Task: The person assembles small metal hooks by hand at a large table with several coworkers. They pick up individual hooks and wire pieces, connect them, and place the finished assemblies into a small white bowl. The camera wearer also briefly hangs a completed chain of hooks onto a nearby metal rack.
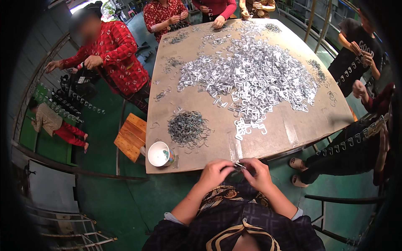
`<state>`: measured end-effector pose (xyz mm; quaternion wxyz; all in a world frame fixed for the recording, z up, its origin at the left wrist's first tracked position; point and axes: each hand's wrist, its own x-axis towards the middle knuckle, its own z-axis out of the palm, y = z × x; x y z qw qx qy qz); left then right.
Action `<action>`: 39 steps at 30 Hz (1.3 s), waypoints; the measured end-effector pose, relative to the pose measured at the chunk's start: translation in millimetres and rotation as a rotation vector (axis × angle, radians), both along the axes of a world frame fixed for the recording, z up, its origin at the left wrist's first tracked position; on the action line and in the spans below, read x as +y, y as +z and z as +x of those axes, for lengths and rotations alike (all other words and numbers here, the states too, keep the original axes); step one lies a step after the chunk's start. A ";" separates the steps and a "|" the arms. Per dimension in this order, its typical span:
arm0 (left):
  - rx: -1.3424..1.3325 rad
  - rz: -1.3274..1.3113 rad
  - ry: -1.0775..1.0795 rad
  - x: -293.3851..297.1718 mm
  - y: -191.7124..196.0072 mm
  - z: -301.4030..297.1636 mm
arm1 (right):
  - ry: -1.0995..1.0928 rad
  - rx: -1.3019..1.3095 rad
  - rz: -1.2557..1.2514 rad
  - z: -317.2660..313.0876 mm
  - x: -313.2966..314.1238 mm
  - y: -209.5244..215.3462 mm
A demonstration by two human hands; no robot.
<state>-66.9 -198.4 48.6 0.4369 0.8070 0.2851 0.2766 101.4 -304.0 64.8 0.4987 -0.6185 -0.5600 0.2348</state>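
At the near edge of the table, my left hand and my right hand face each other with their fingertips pinched together. Between them is a small metal hook, gripped from both sides; its exact shape is partly hidden by my fingers. Just beyond my hands lies a big heap of flat silver metal hooks, with a tail of loose ones reaching toward me. To the left sits a smaller mound of dark wire hooks. A white cup stands at the table's near left corner with something small inside.
The brown-topped table has small clusters of dark wire hooks along its sides. Several people work around it; one in red stands at left beside hanging hook strings. A wooden stool stands at the left edge. Hook strings hang at right.
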 end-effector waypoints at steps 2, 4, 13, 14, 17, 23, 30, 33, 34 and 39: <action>0.176 0.205 0.228 22.8 -5.3 -9.9 | -0.004 -0.018 -0.001 -0.1 -0.8 1.5; 0.333 0.469 0.380 50.8 -17.0 -18.8 | -0.008 -0.023 -0.003 -0.2 -2.5 -0.8; 0.586 0.730 0.304 92.3 -44.8 -19.4 | -0.008 -0.036 -0.007 -1.2 -5.1 2.5; 0.562 0.675 0.293 93.8 -38.0 -17.9 | -0.013 -0.036 -0.005 -0.6 -5.2 2.7; 0.434 0.393 0.284 91.4 -16.3 -15.1 | -0.013 -0.027 -0.002 -0.8 -6.3 2.0; -0.192 -0.591 0.112 64.2 -10.2 -8.4 | -0.018 -0.030 -0.029 0.3 -6.7 2.6; -0.161 -0.168 -0.244 10.7 31.5 4.0 | -0.043 0.068 -0.087 -1.8 -6.1 3.5; -0.108 -0.012 -0.238 4.9 27.8 9.0 | -0.030 0.086 -0.105 -1.9 -6.8 3.0; -0.091 0.021 -0.230 3.7 27.5 10.3 | -0.025 0.079 -0.113 -1.9 -7.6 2.2; -0.106 0.100 -0.193 -0.2 26.4 16.9 | -0.002 0.063 -0.102 -1.2 -8.3 1.7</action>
